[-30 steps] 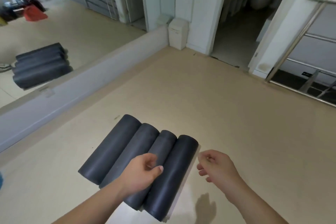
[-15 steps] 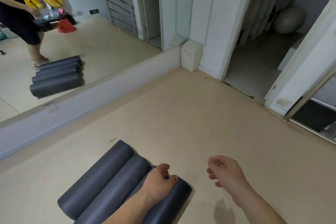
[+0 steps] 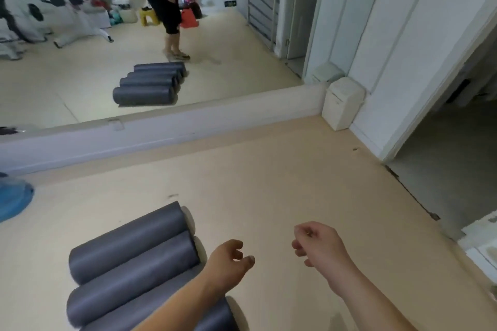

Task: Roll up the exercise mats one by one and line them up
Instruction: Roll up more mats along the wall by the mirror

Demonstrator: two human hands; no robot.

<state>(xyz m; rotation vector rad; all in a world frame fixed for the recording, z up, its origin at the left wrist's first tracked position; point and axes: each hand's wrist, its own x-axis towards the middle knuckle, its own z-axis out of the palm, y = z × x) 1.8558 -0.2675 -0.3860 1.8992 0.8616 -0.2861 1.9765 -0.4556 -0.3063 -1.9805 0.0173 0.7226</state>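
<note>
At the far left edge a blue object [image 3: 13,201] sits on the floor [image 3: 269,183]. I cannot tell what it is. Next to it lie the rolled exercise mats [image 3: 129,247], grey tubes set side by side and touching, ends roughly level. The wall mirror [image 3: 80,75] behind shows the same row as four rolls. The person's left hand [image 3: 228,260] hangs just past the near rolls' ends, fingers loosely curled, touching no mat. The right hand [image 3: 317,244] hovers over bare floor, well clear of the row, also loosely curled and holding nothing that I can make out. Further right stand a white bin [image 3: 341,102] and an open doorway [image 3: 443,142]. No flat mat shows anywhere, so I'd judge the rolling and lining-up finished or nearly so, though more mats may lie out of sight.
</note>
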